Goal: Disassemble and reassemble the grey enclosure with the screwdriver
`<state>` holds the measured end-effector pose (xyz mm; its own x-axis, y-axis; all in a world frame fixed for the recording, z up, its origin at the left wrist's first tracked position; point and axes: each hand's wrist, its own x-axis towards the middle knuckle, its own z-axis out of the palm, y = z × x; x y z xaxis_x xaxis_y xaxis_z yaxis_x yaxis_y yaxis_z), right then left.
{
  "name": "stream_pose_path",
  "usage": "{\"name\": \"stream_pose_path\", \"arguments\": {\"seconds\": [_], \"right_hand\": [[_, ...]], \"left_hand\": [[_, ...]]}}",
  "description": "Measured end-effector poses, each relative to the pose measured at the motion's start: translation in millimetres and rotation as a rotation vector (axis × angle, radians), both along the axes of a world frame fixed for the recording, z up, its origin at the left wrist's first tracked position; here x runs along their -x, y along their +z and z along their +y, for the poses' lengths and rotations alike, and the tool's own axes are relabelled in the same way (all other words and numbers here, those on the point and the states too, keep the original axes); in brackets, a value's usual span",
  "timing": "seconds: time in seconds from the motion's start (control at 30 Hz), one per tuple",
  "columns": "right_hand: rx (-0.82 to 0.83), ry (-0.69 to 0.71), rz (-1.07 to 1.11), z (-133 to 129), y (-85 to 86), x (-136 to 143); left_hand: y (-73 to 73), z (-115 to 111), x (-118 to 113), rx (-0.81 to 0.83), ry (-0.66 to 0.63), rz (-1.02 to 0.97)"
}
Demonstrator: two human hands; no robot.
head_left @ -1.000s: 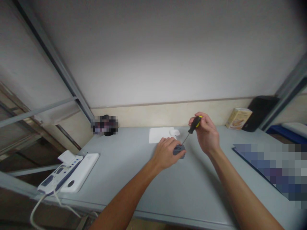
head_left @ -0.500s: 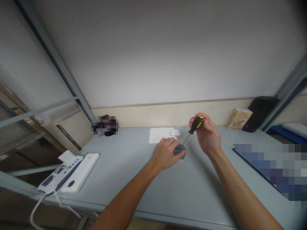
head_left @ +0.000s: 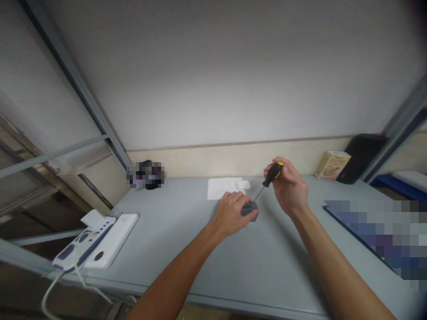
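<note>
A small dark grey slotted box (head_left: pixel 249 210) lies on the grey table (head_left: pixel 173 249), and my left hand (head_left: pixel 231 214) grips it, thumb at the near side and fingers over the far side. My right hand (head_left: pixel 289 184) is closed round the black and yellow handle of a screwdriver (head_left: pixel 274 173). The thin shaft slants down to the left, its tip at the box's far edge beside my left fingertips. Just behind the box lie a white sheet (head_left: pixel 220 188) and a small white item (head_left: pixel 243 185).
At the left are a power strip (head_left: pixel 71 249) with cables and a white flat device (head_left: pixel 115 240). A yellow box (head_left: pixel 332 165) and a black speaker-like object (head_left: pixel 363 155) stand back right. A blurred flat item (head_left: pixel 376 235) lies right; another blurred object (head_left: pixel 147 174) sits back left.
The screwdriver handle has turned slightly in my right hand, showing less yellow. My left hand and the box stay in place.
</note>
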<state>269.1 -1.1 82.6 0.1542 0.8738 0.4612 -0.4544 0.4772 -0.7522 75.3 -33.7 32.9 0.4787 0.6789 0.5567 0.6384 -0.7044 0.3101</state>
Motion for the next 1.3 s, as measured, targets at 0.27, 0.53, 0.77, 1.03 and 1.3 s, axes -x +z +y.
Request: {"name": "stream_pose_path", "arguments": {"seconds": [0.27,0.53,0.77,1.03,1.3], "right_hand": [[-0.018,-0.012,-0.006,-3,3.2,5],[0.006,0.007,-0.050,-3,4.6,2],[-0.018,0.082,-0.015,-7,6.7,11],[-0.014,0.025,-0.100,-5,2.0,14],[-0.104,-0.189,-0.246,-1,-6.4,19]], "left_hand": [[-1.8,1,0,-0.003,-0.002,0.001],[-2.7,1,1,0.006,0.004,-0.003],[-3.2,1,1,0.004,0.003,0.006],[0.9,-2,0,-0.005,0.005,0.010],[1.4,-1,2,-0.021,-0.006,0.028]]}}
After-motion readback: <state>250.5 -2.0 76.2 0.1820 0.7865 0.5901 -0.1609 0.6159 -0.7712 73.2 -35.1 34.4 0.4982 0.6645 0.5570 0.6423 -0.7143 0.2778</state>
